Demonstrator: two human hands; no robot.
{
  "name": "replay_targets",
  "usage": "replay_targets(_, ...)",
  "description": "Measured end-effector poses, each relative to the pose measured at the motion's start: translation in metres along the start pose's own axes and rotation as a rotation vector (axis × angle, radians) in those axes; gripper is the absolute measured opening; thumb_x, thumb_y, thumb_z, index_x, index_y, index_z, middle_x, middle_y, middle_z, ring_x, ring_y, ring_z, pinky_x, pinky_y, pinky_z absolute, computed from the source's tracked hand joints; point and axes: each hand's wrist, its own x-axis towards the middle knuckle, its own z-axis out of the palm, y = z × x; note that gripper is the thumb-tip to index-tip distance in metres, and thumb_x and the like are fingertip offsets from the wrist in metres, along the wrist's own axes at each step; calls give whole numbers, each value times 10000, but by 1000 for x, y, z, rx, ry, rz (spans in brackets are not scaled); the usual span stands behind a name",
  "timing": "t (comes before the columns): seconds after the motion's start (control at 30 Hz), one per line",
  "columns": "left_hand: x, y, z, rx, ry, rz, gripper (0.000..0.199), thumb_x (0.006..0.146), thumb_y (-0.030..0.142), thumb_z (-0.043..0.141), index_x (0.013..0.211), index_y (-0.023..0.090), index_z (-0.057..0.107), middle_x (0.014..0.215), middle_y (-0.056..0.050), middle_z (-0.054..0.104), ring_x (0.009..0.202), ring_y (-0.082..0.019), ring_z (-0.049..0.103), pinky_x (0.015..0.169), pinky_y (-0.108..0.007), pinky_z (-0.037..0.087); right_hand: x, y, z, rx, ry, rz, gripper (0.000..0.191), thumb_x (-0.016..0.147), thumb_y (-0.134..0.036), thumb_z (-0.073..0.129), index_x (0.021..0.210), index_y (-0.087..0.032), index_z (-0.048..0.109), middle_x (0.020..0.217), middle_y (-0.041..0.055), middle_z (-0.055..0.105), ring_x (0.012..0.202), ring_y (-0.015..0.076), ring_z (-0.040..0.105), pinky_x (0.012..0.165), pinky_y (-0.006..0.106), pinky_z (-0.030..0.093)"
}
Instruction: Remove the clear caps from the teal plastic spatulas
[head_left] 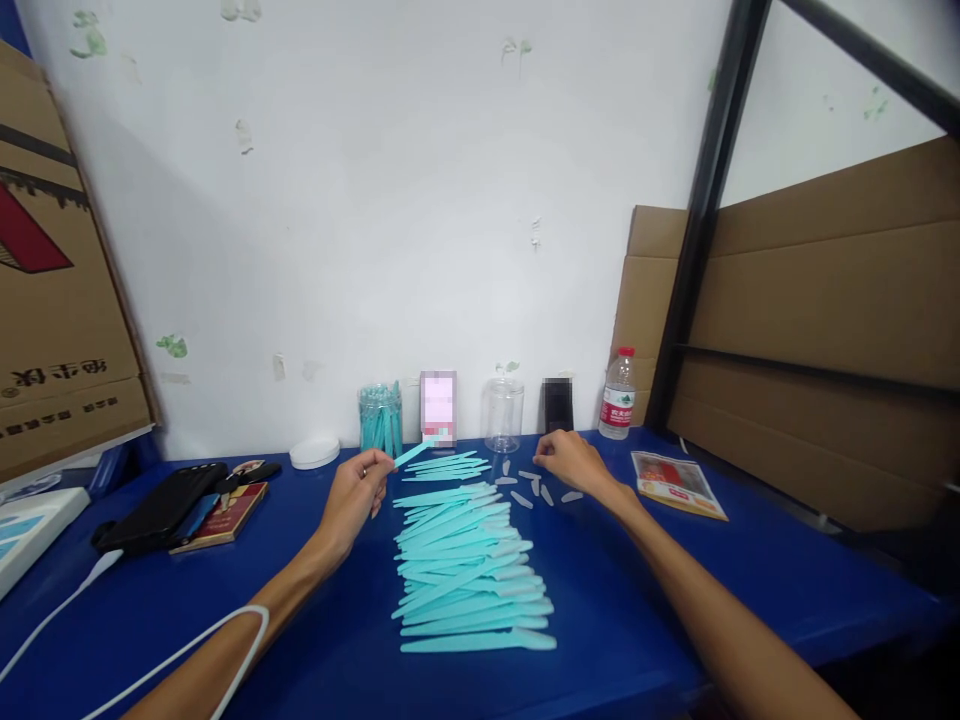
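Observation:
My left hand (360,485) pinches a turquoise stick (414,453) by one end, its other end pointing up and right. My right hand (562,455) has its fingers pressed together above small translucent pieces (521,498) scattered on the table; whatever it holds is too small to make out. Between my arms lies a large pile of turquoise sticks (465,560), many with pale covers at their right ends. A smaller group of sticks (446,467) lies behind it. Against the wall stand a jar full of sticks (382,418) and a clear jar (504,415) with no sticks in it.
On the blue table (330,640) are a white lid (315,453), a black case (161,505), a red booklet (221,518), a packet (677,484) and a water bottle (618,395). Two phones lean on the wall. A white cable crosses my left forearm.

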Motion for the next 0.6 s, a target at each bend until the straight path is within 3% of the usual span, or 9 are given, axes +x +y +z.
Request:
replay_targets(0.23, -5, 6, 7, -2, -41, -43, 235, 759, 400, 596, 696, 191, 508, 487, 105, 346, 398, -59, 314, 347, -169, 284, -7, -13, 9, -38, -233, -162, 146, 662, -355, 738, 739, -231, 755, 739, 19, 688, 680, 171, 603, 575, 241, 338)
replay_targets(0.5, -8, 6, 11, 13, -104, -57, 219, 751, 394, 600, 724, 186, 535, 475, 107, 349, 401, -58, 301, 362, -169, 290, -9, -16, 21, 63, -301, -211, 55, 593, -172, 734, 605, -183, 681, 621, 5, 652, 601, 145, 569, 524, 230, 317)
replay_targets(0.6, -8, 5, 12, 27, -138, -58, 254, 765, 426, 616, 735, 183, 547, 460, 105, 367, 394, -56, 307, 369, -169, 286, -7, -17, 14, 173, -285, -205, 79, 636, -158, 689, 713, -168, 694, 640, 4, 649, 600, 134, 567, 530, 220, 355)
